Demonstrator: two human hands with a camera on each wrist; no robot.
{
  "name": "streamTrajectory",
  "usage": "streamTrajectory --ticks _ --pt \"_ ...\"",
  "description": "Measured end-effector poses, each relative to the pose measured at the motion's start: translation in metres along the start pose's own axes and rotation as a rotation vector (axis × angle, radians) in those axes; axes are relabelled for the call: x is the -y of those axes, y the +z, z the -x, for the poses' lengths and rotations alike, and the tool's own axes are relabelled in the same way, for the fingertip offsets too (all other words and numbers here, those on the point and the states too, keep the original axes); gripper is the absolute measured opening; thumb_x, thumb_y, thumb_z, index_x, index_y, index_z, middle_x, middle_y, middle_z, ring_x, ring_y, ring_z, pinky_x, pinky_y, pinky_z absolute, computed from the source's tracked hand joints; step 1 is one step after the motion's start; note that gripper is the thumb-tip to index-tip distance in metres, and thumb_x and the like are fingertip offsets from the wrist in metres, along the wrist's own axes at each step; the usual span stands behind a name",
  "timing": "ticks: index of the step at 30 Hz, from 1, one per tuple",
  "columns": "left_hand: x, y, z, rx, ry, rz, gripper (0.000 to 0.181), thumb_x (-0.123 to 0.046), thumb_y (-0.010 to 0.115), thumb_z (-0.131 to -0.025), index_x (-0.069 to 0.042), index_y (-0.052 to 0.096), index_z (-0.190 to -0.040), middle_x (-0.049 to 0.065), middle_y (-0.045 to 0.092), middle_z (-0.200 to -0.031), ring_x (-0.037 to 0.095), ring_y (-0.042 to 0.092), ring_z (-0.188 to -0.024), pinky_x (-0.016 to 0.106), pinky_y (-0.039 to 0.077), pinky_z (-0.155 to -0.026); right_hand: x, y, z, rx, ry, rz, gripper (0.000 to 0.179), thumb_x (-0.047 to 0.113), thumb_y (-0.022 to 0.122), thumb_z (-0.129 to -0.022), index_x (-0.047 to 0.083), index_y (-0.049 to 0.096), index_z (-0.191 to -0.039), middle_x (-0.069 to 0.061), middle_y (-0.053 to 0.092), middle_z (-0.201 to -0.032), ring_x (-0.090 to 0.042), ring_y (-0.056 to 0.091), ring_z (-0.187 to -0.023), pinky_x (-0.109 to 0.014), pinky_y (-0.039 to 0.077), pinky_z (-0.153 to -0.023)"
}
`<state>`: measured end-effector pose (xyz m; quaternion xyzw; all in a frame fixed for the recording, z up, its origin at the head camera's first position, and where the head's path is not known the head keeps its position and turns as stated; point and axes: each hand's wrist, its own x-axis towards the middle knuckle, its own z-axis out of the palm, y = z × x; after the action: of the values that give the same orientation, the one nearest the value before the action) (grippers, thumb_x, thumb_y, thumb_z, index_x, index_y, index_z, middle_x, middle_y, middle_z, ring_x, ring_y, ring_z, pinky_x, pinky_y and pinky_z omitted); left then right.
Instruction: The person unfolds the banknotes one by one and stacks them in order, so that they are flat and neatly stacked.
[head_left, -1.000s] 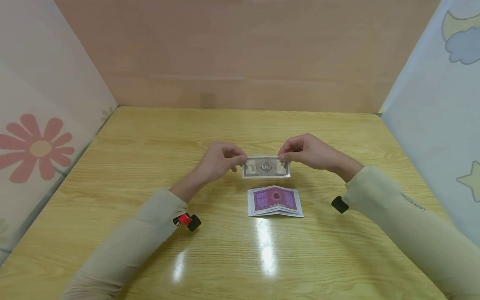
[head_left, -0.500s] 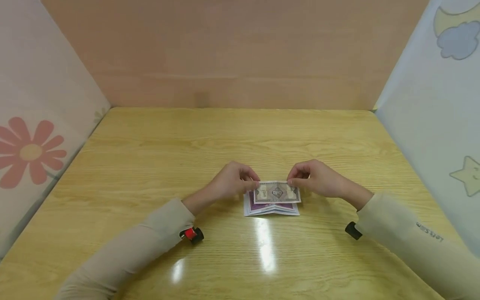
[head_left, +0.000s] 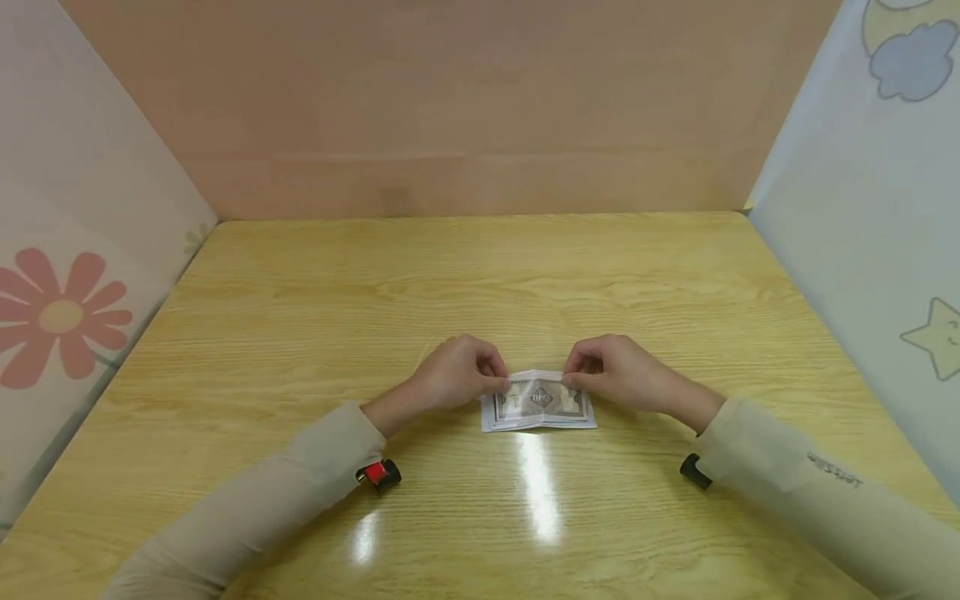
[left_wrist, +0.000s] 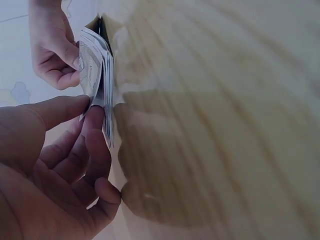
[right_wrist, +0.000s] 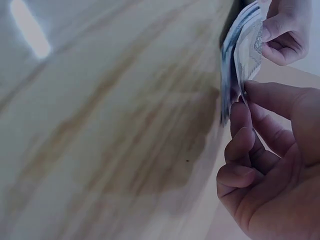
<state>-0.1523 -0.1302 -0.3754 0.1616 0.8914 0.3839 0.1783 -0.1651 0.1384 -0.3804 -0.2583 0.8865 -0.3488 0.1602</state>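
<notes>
A brownish banknote [head_left: 542, 400] with a crease down its middle lies over a small stack of banknotes [head_left: 489, 417], whose pale edges show around it. My left hand [head_left: 461, 371] pinches the note's far left corner between thumb and fingers. At the far right corner my right hand [head_left: 622, 372] pinches the same note. In the left wrist view the top note [left_wrist: 90, 70] stands slightly apart from the stack [left_wrist: 107, 75] near the thumb. The right wrist view shows a like gap between the held note [right_wrist: 248, 50] and the stack [right_wrist: 227, 65].
The wooden table [head_left: 337, 300] reaches back to a tan wall [head_left: 465, 100]. White side panels stand at left and right, with a red flower [head_left: 60, 317] and a star [head_left: 937, 337]. Light glares off the table in front of the stack.
Both hands have brought the brownish note down toward me, from beyond the stack to over it. It now covers the purple note on top.
</notes>
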Motion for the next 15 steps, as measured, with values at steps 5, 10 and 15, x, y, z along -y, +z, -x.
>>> streamTrajectory --ticks 5,10,15 --pt "0.0024 0.0019 0.0000 -0.003 0.021 -0.080 0.012 -0.018 0.080 -0.088 -0.018 0.072 -0.078 -0.007 0.066 -0.073 0.011 0.057 -0.066 0.026 0.045 -0.058 -0.0020 0.0051 -0.0008 0.001 -0.005 0.012 0.008 0.012 0.073 -0.092 0.015 0.069 -0.086 0.006 0.063 -0.076 -0.013 0.057 -0.072 -0.027 0.047 -0.064" --pt "0.0047 0.0030 -0.0003 -0.007 0.039 -0.113 0.013 -0.017 0.080 -0.087 -0.018 0.072 -0.078 -0.006 0.064 -0.074 0.010 0.055 -0.066 0.025 0.044 -0.058 -0.0032 0.0074 0.0000 -0.002 -0.002 0.009 0.008 0.011 0.073 -0.092 0.014 0.069 -0.086 0.006 0.063 -0.076 -0.013 0.057 -0.071 -0.027 0.047 -0.064" --pt "0.0043 0.0029 -0.0009 -0.010 0.043 -0.134 0.012 -0.019 0.080 -0.087 -0.018 0.072 -0.079 -0.007 0.064 -0.073 0.011 0.055 -0.066 0.025 0.044 -0.059 -0.0046 0.0082 0.0003 -0.006 0.002 0.007 0.008 0.011 0.074 -0.092 0.014 0.069 -0.087 0.005 0.063 -0.077 -0.013 0.057 -0.071 -0.027 0.047 -0.063"
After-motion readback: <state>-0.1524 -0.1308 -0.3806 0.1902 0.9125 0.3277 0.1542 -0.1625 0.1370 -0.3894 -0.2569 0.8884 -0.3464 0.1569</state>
